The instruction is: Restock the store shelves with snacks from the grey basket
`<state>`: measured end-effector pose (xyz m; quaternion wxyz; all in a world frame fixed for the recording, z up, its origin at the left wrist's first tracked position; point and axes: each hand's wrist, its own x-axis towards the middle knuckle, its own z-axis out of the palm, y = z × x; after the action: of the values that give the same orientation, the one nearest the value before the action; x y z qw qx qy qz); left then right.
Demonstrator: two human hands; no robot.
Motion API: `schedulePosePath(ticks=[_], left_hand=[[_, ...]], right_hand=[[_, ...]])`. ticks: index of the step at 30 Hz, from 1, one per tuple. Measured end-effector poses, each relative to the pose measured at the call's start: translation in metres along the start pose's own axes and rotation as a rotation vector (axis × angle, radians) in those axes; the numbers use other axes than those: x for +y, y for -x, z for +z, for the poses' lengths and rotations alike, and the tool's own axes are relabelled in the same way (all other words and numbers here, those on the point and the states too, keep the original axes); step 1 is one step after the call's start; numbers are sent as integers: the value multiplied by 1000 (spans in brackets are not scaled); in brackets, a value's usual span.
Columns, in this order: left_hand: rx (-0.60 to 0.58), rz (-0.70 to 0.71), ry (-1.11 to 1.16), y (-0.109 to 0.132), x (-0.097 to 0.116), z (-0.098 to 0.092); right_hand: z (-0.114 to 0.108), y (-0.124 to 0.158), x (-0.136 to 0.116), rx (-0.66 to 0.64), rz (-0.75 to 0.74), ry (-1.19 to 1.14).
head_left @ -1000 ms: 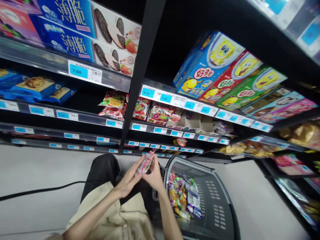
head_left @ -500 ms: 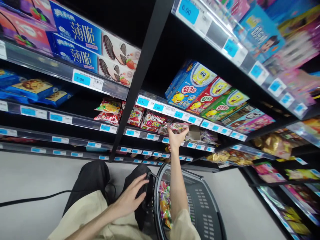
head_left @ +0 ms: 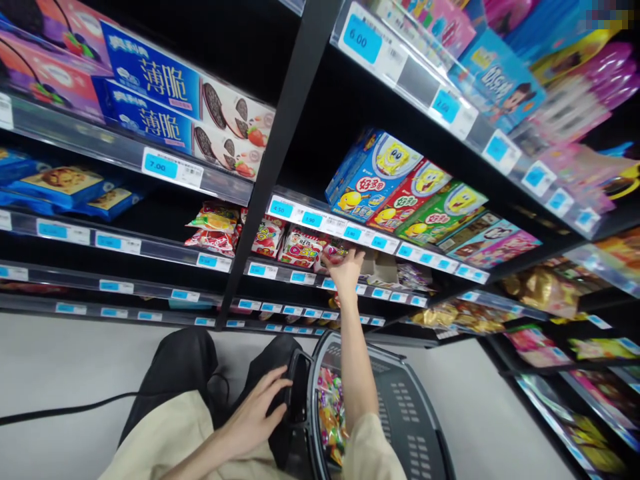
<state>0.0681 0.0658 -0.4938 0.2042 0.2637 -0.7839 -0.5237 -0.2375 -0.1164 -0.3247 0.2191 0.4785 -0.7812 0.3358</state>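
My right hand [head_left: 346, 270] reaches into a lower shelf bay, its fingers closed around a small pinkish candy bag [head_left: 334, 253] that they partly cover. Beside that bag, to the left, stand red-and-white gummy candy bags [head_left: 300, 249]. An open cardboard box [head_left: 383, 270] sits to the right of the hand on the same shelf. My left hand [head_left: 257, 408] lies with fingers stretched out against the black handle [head_left: 301, 383] of a grey shopping basket [head_left: 413, 393]. Colourful wrapped sweets [head_left: 333, 413] lie in the basket, partly hidden by my right forearm.
A black shelf post [head_left: 273, 153] divides the bays. Cartoon snack boxes [head_left: 373, 177] stand on the shelf above my right hand, and blue cookie boxes [head_left: 150, 100] are at the upper left. A black cable [head_left: 75, 410] crosses the floor beside my knees.
My right hand has moved slightly left and deeper into the shelf with the candy bag, which now sits against the neighbouring bags. My left hand stays by the basket handle.
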Motion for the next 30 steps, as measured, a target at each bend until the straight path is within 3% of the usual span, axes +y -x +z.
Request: schedulePosePath(ticks=[2, 5, 7, 10, 13, 16, 21, 30], left_hand=[[44, 54, -31, -9, 4, -4], [109, 185, -126, -41, 23, -13], [158, 299, -229, -75, 43, -21], [250, 447, -451, -138, 79, -38], [351, 445, -678, -194, 106, -56], [356, 336, -862, -228, 121, -70], [284, 284, -997, -242, 129, -79], [338, 311, -1020, -248, 119, -70]], right_hand=[[-11, 0, 2, 12, -37, 3], [-19, -3, 7, -156, -105, -95], [-18, -6, 11, -308, -141, -183], [-14, -10, 14, -428, -151, -268], [-16, -14, 15, -489, -182, -290], [-21, -19, 17, -540, -235, -273], [-22, -27, 21, -651, -292, -223], [-13, -42, 0, -711, -244, -49]])
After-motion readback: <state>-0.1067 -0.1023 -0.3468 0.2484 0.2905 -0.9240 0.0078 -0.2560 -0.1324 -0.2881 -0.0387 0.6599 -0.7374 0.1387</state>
